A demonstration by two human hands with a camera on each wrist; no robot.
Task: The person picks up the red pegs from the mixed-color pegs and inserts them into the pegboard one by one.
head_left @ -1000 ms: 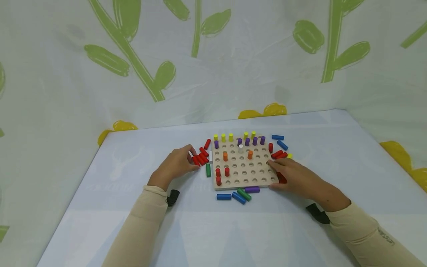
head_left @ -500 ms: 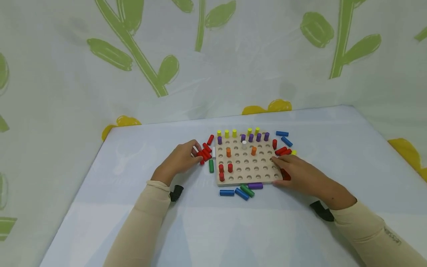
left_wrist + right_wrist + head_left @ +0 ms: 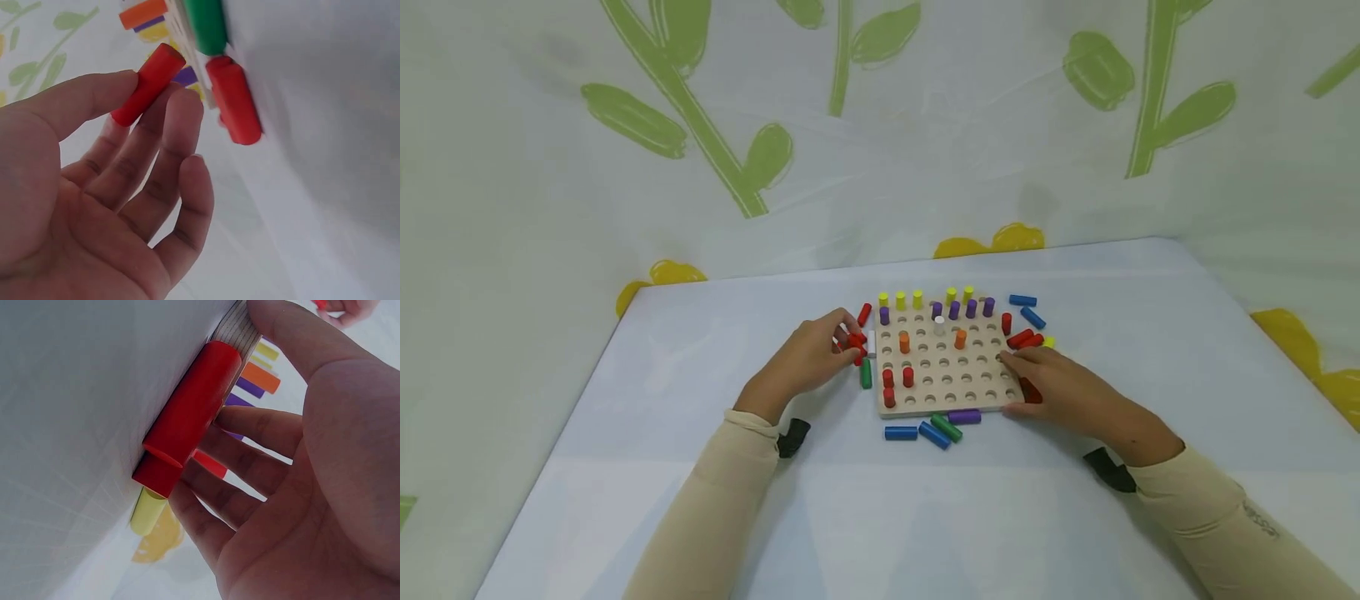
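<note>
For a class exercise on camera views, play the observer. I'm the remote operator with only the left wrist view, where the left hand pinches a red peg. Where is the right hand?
Observer: In the head view, the right hand is at the right edge of the pegboard.
Operator: What lies along the side nearest the person?
Observer: Two blue pegs, a green peg and a purple peg.
Operator: Anything blue by the far right corner?
Observer: Yes, two more blue pegs lie there.
</note>
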